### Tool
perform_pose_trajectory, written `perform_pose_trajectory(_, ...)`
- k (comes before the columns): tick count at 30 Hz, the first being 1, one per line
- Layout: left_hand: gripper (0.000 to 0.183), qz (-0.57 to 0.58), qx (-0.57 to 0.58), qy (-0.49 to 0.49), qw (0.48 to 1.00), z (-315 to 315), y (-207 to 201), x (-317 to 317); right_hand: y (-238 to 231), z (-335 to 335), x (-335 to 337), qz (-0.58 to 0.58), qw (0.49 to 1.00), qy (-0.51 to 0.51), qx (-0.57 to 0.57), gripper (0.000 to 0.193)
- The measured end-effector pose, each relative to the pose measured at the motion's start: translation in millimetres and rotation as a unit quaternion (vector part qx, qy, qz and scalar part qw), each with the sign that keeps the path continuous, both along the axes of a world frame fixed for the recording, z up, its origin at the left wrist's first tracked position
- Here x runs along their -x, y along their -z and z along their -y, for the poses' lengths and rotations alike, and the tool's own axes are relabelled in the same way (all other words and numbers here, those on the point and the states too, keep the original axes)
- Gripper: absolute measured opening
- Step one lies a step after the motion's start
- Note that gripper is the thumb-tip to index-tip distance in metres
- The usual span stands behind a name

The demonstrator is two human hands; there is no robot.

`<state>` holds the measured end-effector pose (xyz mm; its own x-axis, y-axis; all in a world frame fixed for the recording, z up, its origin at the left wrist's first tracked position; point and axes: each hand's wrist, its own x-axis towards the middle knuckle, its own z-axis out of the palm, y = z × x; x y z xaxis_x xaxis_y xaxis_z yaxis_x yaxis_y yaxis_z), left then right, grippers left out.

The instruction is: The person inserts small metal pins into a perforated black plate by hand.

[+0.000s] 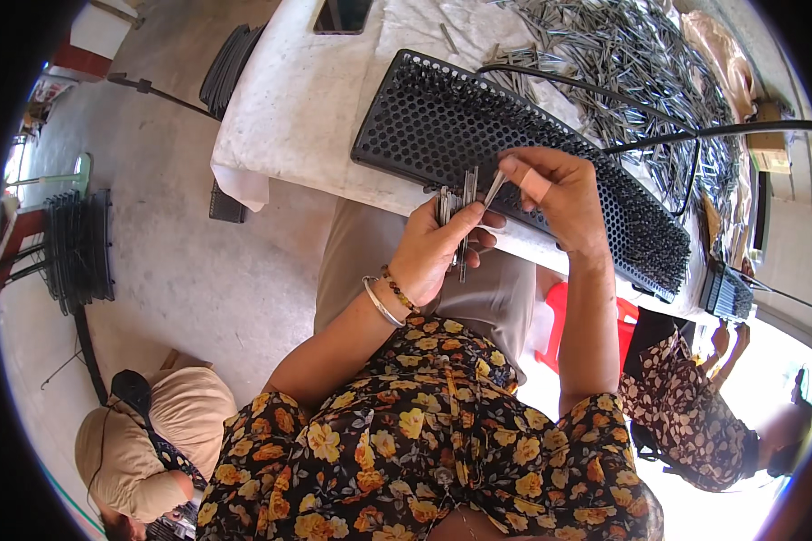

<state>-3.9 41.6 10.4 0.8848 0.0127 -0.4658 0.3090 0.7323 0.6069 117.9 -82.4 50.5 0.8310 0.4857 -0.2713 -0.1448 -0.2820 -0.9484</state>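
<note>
A bundle of thin metal strips (468, 194) stands in my left hand (429, 248), gripped between thumb and fingers. My right hand (555, 194) pinches one slim metal strip (494, 187) just right of the bundle; a strip of tape wraps one of its fingers. Beyond both hands lies a long black perforated tray (438, 113) with rows of round holes. Dark upright pieces fill its far edge and right part, while the left part shows bare holes. My right hand partly covers the tray's near edge.
A large pile of loose metal strips (636, 86) covers the table's far right. A phone (342, 15) lies on the white cloth (289, 99). Black rods cross above the tray. Stacked trays (232, 68) stand left. Other people sit at lower left (158, 442) and right (695, 406).
</note>
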Motion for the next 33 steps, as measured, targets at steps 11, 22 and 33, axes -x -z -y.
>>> perform_pose_trajectory(11, 0.023, -0.021, 0.022, 0.051, 0.998, 5, -4, -1, 28, -17, -34, 0.290, 0.950, 0.119, 0.008, 0.021)
perform_pose_trajectory(22, 0.024, -0.030, 0.048, 0.053, 0.997, 4, -5, -2, 17, -16, -34, 0.390, 0.919, 0.028, 0.050, 0.017)
perform_pose_trajectory(33, 0.023, -0.001, 0.043, 0.072, 0.996, 2, -2, -6, 24, -11, -38, 0.357, 0.932, 0.022, 0.052, 0.016)
